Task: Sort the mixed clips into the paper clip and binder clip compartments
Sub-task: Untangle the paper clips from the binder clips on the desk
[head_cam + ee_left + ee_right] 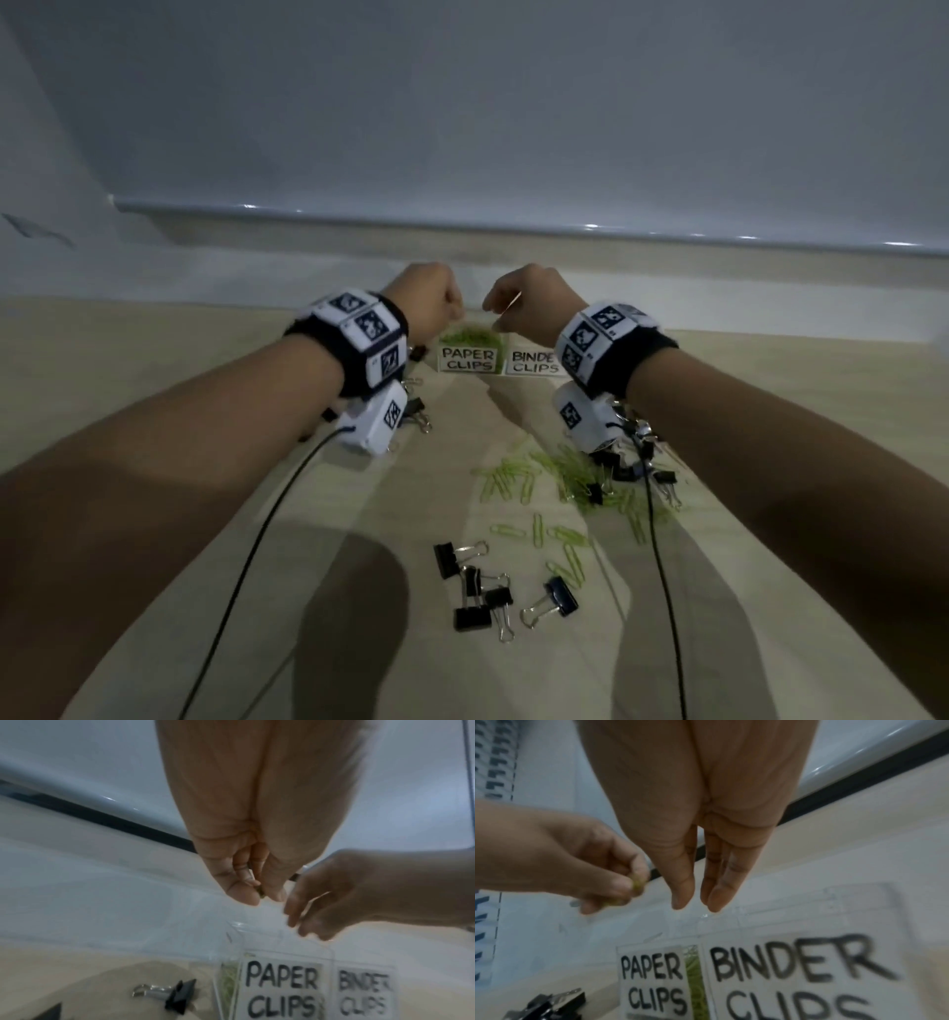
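Left hand (431, 298) above paper clip compartment (470, 354), fingers (618, 882) pinching green paper clips (638, 884), right hand (529, 308) beside it, fingers (713, 894) straight and together, loose clips (544, 478) and binder clips (477, 586) on surface (154, 370) nearer the person.

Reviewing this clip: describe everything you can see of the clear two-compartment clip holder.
The clip holder is a small box of clear plastic, standing upright on the wooden table near the wall. Two white hand-lettered labels front it: PAPER CLIPS on the left, BINDER CLIPS on the right. The left compartment holds green paper clips; the right one's contents cannot be made out. Both hands hover above it; neither visibly touches it.
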### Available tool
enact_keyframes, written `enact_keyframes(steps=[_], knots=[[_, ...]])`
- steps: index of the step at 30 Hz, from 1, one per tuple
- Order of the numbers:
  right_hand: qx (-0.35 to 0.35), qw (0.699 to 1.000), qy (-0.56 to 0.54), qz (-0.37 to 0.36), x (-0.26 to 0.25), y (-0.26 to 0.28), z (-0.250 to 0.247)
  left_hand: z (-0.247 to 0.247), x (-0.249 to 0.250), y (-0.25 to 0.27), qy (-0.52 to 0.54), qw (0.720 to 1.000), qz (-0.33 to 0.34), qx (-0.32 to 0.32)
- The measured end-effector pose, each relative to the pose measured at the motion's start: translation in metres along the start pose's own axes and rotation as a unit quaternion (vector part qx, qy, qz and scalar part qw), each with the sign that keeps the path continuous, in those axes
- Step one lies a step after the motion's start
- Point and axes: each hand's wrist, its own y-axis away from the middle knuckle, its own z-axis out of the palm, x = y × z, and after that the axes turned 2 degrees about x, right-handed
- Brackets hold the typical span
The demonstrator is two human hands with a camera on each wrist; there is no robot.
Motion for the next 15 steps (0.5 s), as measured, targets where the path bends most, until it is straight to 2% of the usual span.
enact_keyframes(steps=[3,6,8,10,12,15], knots=[[-0.002,1.0,-0.004,-0.007,0.014,0.033,-0.014,0.013,0.001,-0.017,-0.015,1.0,-0.005,-0.001],[-0.092,0.995,0.021,-0.026,0.022,0.075,-0.023,0.029,-0.001,-0.023,-0.04,0.999,0.003,-0.002],[-0.166,0.985,0.048,-0.022,0.027,0.102,-0.023,0.036,0.001,-0.013,-0.071,0.997,0.04,-0.005],[-0.21,0.976,0.064,-0.014,0.032,0.125,-0.022,0.038,0.009,0.015,-0.059,0.992,0.107,-0.015],[-0.227,0.972,0.063,-0.016,0.037,0.143,-0.018,0.038,0.02,0.057,-0.027,0.98,0.176,-0.085],[-0.225,0.972,0.055,-0.03,0.044,0.157,-0.01,0.042,0.032,0.12,-0.021,0.947,0.196,-0.252]])
